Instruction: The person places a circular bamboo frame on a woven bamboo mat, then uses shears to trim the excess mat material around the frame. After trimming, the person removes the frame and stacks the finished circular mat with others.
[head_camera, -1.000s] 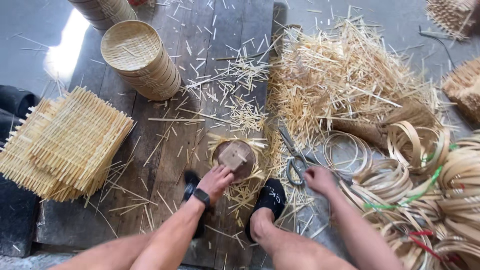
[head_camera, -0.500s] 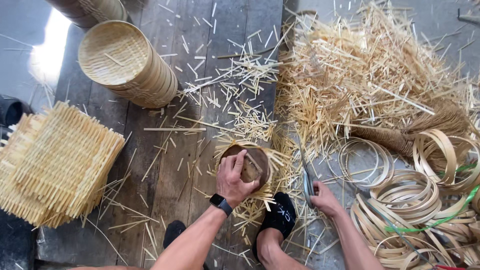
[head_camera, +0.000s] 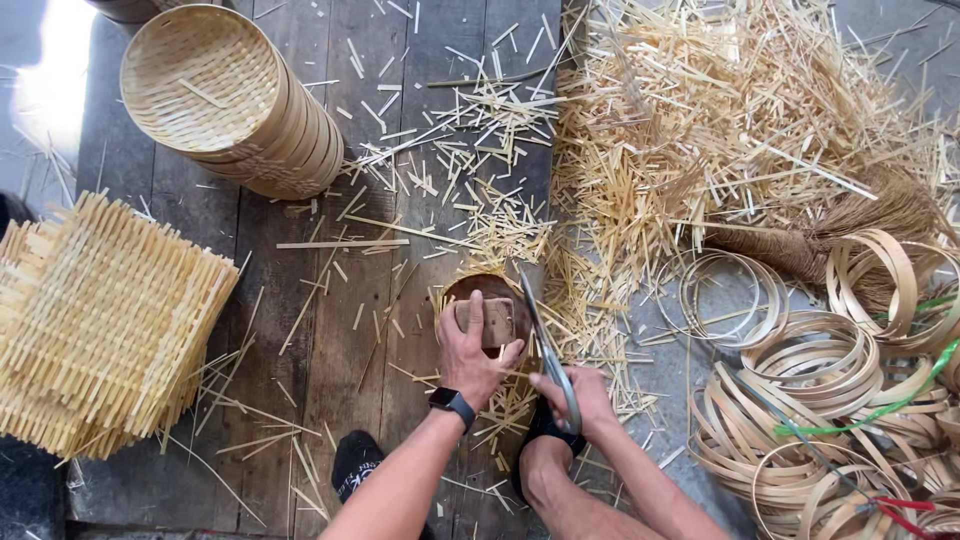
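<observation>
My left hand (head_camera: 472, 352), with a black watch on the wrist, presses a small wooden block (head_camera: 492, 320) down inside a round bamboo ring (head_camera: 487, 290) on the wooden floor. My right hand (head_camera: 580, 398) grips a pair of metal shears (head_camera: 548, 350) whose blades point up along the ring's right side. Both hands are close together, just above my two feet in black sandals (head_camera: 355, 465).
A stack of round woven bamboo trays (head_camera: 225, 100) stands at top left. Square woven bamboo mats (head_camera: 100, 320) are piled at left. A heap of bamboo trimmings (head_camera: 730, 130) lies at top right, a brush (head_camera: 850, 225) and coiled bamboo hoops (head_camera: 830, 400) at right.
My right hand has picked the shears up from the floor and brought them to the ring. My left hand has stayed on the block in the ring.
</observation>
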